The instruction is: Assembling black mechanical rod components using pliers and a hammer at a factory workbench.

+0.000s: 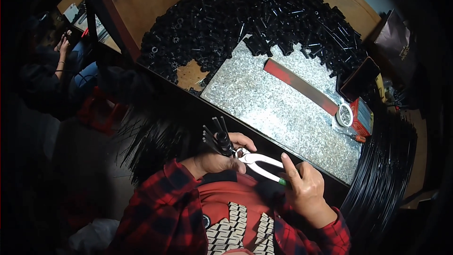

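My left hand (222, 158) grips a black cylindrical part (223, 142) with several thin black rods (213, 128) sticking up out of it. My right hand (306, 185) holds a pair of silver pliers (258, 163) by the handles. The pliers' jaws sit right beside the black part, at my left fingers. Both hands are just in front of the near edge of the workbench, above my lap.
A galvanised metal sheet (278, 108) covers the bench, with a red-and-grey flat bar (302, 86) on it. A large heap of black plastic parts (245, 14) lies behind. A small round white container (345, 114) and a red box (362, 116) sit at the right. Bundles of black rods (382, 174) lie at right. Another person (56, 71) sits at far left.
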The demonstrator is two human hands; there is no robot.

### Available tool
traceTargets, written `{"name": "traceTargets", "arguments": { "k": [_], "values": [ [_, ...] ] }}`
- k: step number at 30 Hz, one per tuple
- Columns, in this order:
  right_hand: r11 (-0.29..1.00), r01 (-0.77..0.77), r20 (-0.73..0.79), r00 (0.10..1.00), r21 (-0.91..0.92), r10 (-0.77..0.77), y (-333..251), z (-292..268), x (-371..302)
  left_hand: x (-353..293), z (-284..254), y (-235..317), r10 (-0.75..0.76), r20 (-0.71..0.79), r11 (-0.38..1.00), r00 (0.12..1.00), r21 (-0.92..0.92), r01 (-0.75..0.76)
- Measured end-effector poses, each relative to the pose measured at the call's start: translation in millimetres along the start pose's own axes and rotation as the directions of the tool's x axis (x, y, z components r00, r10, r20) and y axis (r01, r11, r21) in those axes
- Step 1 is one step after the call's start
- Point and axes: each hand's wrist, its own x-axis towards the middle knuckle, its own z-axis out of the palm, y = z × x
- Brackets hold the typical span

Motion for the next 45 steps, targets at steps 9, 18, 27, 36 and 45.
{"name": "traceTargets", "arguments": {
  "k": [9,18,27,36,45],
  "values": [
    [0.989,-0.039,-0.075,0.997,-0.146,0.028,-1.2,-1.9,-4.4,-0.5,1.8,-7.2,-0.008,0.026,0.999,1.0,0.036,0.007],
    [0.971,-0.014,-0.118,0.993,-0.24,-0.015,3.6,-1.3,-8.7,2.9,2.4,-14.2,0.038,0.063,0.992,0.997,0.116,-0.045],
    [0.958,0.027,-0.094,0.994,-0.286,-0.057,5.0,-6.0,-9.1,0.8,6.6,-12.7,0.051,0.037,0.991,0.998,0.122,-0.055],
    [0.989,0.007,0.014,1.0,-0.15,-0.005,0.8,-13.6,-6.7,-1.7,8.8,-11.5,0.02,0.029,0.999,0.999,0.033,-0.021],
    [0.987,-0.008,-0.092,0.996,-0.163,-0.007,4.1,-25.8,-7.9,-1.8,1.0,-13.7,0.038,0.036,0.987,0.999,0.155,-0.044]
  ]
}}
